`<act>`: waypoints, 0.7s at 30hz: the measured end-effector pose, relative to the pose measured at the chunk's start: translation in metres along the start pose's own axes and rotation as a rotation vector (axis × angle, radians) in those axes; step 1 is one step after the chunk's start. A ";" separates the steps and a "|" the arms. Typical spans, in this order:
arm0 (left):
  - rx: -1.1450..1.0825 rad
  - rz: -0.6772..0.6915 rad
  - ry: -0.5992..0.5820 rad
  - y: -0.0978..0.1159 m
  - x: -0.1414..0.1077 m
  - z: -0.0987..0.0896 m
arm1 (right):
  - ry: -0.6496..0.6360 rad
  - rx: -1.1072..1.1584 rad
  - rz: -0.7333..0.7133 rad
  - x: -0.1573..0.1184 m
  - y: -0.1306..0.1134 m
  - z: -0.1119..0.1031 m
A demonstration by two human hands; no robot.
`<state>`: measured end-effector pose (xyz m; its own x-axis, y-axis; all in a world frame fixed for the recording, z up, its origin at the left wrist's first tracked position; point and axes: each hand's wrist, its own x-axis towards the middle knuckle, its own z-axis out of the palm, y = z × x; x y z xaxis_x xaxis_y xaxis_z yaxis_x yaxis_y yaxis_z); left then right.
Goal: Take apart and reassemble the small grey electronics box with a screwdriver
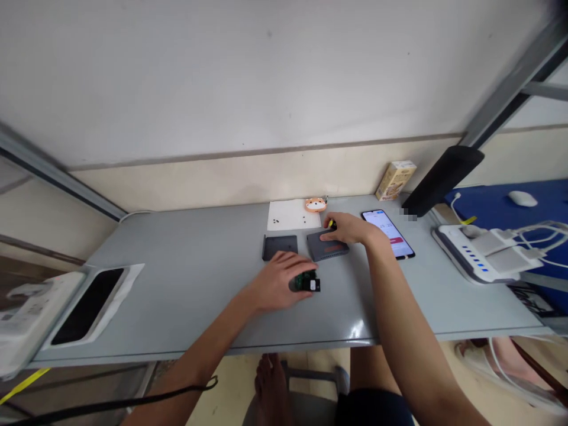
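My left hand (286, 281) is closed around a green circuit board (304, 280) with a black connector block at its end, held just above the table. My right hand (345, 227) curls over the far edge of a dark grey metal case (327, 247), its thumb against the case top. A small yellow-and-black object (332, 224) shows between that thumb and the fingers; its full shape is hidden. Left of the case lies a flat dark grey cover plate (280, 246). Behind them, several tiny black screws (276, 221) rest on a white paper sheet (288, 212).
An orange animal-faced item (315, 205) sits on the paper's far edge. To the right are a lit phone (389, 234), a drink carton (396, 180), a black cylinder (441, 180) and a power strip (465, 254) with cables. A dark phone-like slab (89, 305) lies at left.
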<state>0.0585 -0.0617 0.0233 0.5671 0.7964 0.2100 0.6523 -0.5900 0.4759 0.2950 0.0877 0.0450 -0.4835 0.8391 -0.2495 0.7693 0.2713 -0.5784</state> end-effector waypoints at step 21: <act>0.220 -0.429 0.322 -0.123 0.010 -0.037 | 0.456 -0.125 -0.096 0.004 -0.021 0.010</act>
<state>-0.0346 0.0235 -0.0011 0.0696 0.9503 0.3034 0.8989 -0.1917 0.3941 0.2729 0.0802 0.0482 -0.3439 0.9211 0.1828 0.7877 0.3889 -0.4778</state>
